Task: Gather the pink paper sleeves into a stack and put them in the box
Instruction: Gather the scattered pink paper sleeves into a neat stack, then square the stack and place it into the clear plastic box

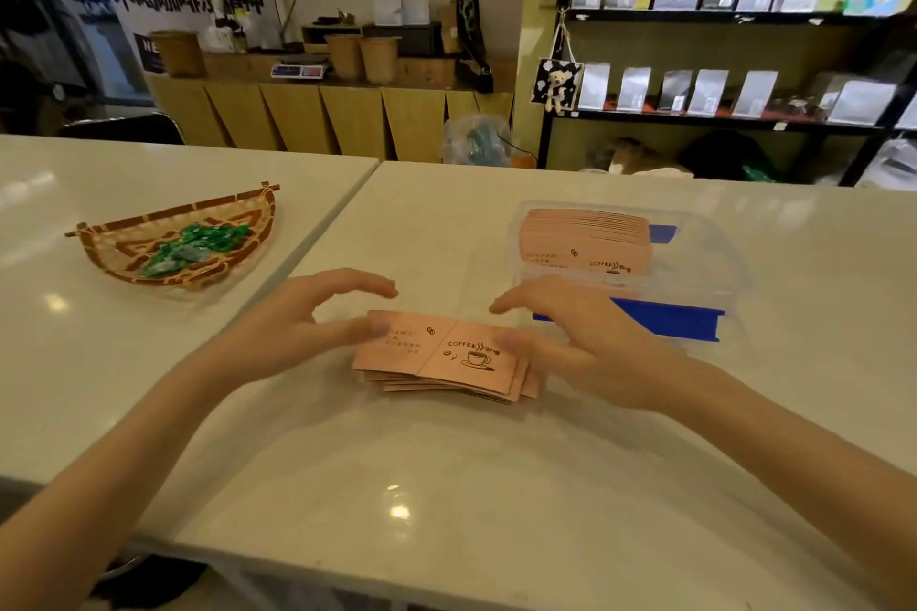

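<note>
1. Left hand (317, 313) and right hand (570, 337) flank a small stack of pink paper sleeves (436, 355) on the white counter (446, 486). Both hands spread wide, fingers loosely curved; thumbs appear to rest on the top sleeve's ends. No closed grip on either side.
2. Progress, judged: partly done. A larger batch of pink sleeves (585, 236) already lies inside the clear plastic box (719, 263), just beyond the right hand.
3. Remaining: square up the counter stack, lift it, place it in the box. No other loose sleeves visible on the counter.
4. Stack condition: several sleeves, lower ones fanned out to the right and near edge, so not yet aligned. Top sleeve flat, creased down the middle, printed with a cup drawing and "COFFEE".
5. Box sits on or beside a blue lid (660, 318); exact relation unclear.
</note>
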{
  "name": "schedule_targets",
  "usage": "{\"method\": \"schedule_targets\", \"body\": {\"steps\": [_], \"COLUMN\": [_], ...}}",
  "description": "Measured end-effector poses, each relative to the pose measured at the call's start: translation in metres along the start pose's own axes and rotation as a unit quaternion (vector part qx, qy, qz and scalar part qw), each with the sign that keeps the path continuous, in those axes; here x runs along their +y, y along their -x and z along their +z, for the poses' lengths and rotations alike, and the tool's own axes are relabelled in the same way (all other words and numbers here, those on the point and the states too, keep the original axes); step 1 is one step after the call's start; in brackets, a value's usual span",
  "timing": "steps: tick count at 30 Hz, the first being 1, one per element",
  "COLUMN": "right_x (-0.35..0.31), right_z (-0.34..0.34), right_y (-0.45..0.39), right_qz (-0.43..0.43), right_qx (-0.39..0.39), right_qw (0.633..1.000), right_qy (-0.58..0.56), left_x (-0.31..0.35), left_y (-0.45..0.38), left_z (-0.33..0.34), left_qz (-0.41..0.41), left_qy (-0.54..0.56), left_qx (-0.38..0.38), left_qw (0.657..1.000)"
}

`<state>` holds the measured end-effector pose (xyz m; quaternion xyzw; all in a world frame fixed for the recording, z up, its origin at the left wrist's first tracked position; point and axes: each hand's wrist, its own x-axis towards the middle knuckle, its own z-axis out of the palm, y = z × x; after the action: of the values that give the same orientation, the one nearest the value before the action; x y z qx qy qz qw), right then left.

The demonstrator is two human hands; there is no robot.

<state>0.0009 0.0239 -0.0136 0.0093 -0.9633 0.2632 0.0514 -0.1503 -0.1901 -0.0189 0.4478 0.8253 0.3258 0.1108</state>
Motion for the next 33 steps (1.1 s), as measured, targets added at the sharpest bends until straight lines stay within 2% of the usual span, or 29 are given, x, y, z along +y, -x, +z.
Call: {"method": "schedule_targets", "body": {"steps": [4,6,9,14,21,30,33], "right_x": [0.000,-0.002,-0.002,-0.001,-0.005,-0.003,0.004], "right_z": [-0.001,-0.001,-0.002,-0.003,-0.004,-0.004,-0.015], "right_y": [-0.010,-0.015,-0.022,-0.027,-0.031,-0.004,0.015], "right_qz": [0.041,0.063,0.099,0.098,0.089,0.085,0.086], "right_qx": [-0.042,-0.080,-0.151,-0.188,-0.177,-0.105,-0.059], "right_qw": [0.994,0.988,0.979,0.976,0.978,0.986,0.989], "right_qy": [-0.096,-0.112,-0.094,-0.042,-0.067,-0.096,-0.101], "left_x": [0.011,0.014,0.016,0.020,0.023,0.045,0.061], "left_y": [-0.024,-0.035,-0.047,-0.054,-0.052,-0.042,-0.047], "left_z": [-0.008,-0.009,-0.007,-0.005,-0.002,0.005,0.015], "left_qz": [-0.042,-0.071,-0.087,-0.121,-0.123,-0.036,0.003], "left_qy": [-0.017,-0.040,-0.101,-0.120,-0.082,-0.074,-0.080], "left_qx": [-0.142,-0.209,-0.259,-0.285,-0.288,-0.265,-0.234], "left_qw": [0.989,0.975,0.956,0.943,0.946,0.961,0.969]}}
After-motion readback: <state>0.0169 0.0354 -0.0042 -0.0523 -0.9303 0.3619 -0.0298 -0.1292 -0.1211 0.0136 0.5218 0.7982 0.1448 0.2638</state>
